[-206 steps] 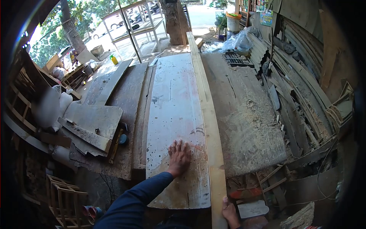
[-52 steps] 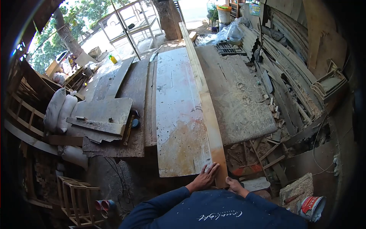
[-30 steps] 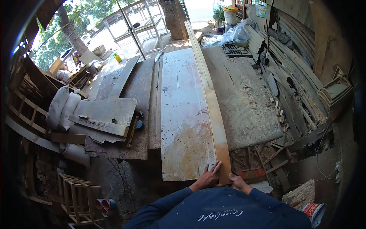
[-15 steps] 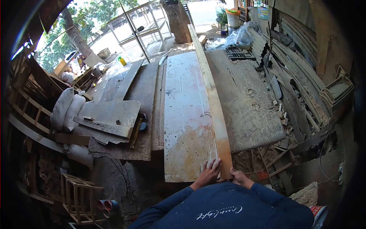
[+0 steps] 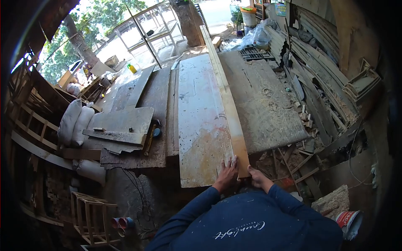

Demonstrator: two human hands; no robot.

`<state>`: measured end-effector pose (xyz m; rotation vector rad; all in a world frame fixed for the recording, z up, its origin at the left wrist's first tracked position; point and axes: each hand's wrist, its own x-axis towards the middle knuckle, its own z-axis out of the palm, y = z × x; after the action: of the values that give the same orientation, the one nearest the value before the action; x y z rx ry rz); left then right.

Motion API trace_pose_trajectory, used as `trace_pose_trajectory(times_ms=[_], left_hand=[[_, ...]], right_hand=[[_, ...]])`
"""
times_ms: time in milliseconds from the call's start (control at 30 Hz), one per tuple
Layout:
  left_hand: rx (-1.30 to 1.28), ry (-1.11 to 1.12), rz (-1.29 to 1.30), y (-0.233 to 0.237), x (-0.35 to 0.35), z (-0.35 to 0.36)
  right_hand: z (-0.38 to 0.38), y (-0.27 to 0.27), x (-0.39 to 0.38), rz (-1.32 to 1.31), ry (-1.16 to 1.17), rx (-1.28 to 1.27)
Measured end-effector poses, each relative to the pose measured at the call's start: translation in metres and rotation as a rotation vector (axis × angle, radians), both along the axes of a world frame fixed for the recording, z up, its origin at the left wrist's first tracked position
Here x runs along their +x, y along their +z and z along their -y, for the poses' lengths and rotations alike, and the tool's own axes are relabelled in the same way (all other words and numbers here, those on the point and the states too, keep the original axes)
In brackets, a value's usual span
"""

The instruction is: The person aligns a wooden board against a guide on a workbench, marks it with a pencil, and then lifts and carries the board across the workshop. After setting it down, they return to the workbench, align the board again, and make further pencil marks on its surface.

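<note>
A long, narrow wooden plank [image 5: 233, 119] lies lengthwise along the right edge of a white, stained board [image 5: 201, 121]. Its near end is brown and the far part is paler. At that near end my left hand [image 5: 227, 173] grips the plank's left side, fingers pointing forward over the white board. My right hand [image 5: 259, 179] holds the same end from the right, thumb on the edge and the other fingers mostly hidden underneath.
A dusty wooden sheet [image 5: 268, 113] extends to the right of the plank. Loose boards [image 5: 113, 136] lie on the left bench beside white sacks [image 5: 77, 121]. Stacked timber [image 5: 322, 71] lines the right wall. A tree trunk [image 5: 187, 25] stands beyond the plank's far end.
The view has tilted and shifted slightly, so the bench sits higher in the frame. Both hands stay at the plank's near end, with the left fingers a little further along its side.
</note>
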<state>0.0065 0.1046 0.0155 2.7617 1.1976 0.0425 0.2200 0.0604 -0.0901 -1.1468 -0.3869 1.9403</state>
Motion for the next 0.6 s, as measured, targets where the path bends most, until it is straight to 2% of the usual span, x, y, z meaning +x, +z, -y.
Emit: trace_pose_trajectory(times_ms=[33,133,167,300,400,600], left_hand=[[0.023,-0.001,-0.014,-0.003,0.002,0.001],[-0.033,0.008,-0.059,0.0,0.002,-0.001],[-0.057,0.043,-0.015,0.002,0.004,0.001],[-0.075,0.057,-0.058,0.003,0.01,0.002],[-0.085,0.061,-0.055,0.004,0.009,0.003],[-0.066,0.048,-0.077,0.006,0.008,0.006]], right_hand=[[0.002,0.006,0.0,0.049,0.008,-0.015],[0.004,0.046,-0.003,1.129,0.266,0.321],[0.016,0.074,-0.01,1.337,0.159,0.439],[0.045,0.103,-0.01,1.414,0.186,0.75],[0.045,0.07,-0.001,1.541,0.112,0.959],[0.051,0.059,-0.003,1.666,-0.022,1.038]])
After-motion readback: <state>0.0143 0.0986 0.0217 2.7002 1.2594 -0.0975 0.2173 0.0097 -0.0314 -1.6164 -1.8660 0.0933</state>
